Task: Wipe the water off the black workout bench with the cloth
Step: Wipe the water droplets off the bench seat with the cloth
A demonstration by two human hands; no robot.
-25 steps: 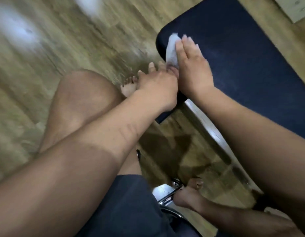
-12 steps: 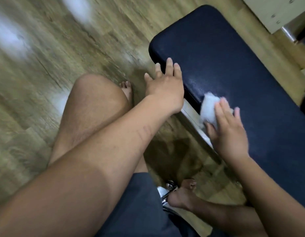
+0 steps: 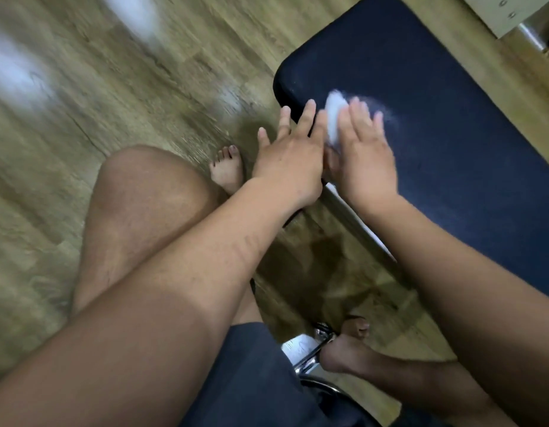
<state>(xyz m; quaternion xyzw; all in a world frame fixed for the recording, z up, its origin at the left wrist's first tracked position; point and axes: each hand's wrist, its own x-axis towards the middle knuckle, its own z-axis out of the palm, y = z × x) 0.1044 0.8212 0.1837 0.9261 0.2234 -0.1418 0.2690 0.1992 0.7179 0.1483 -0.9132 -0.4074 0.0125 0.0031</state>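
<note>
Black bench [image 3: 445,155] over wood floor [image 3: 113,112]. My right hand [image 3: 364,163] flat on blurred white cloth [image 3: 332,107]; left hand [image 3: 290,163] flat at bench edge.

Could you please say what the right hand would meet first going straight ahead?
The right hand presses the crumpled white cloth; ahead, probably only bare top of the black padded workout bench.

Dark navy shorts [image 3: 251,380]; hem sits above the left knee [image 3: 150,195]. Bare: left hand [image 3: 288,167], right hand [image 3: 365,161], left foot [image 3: 227,171], right foot [image 3: 344,352]. The left forearm [image 3: 205,266] shows a short row of faint ridged marks.
</note>
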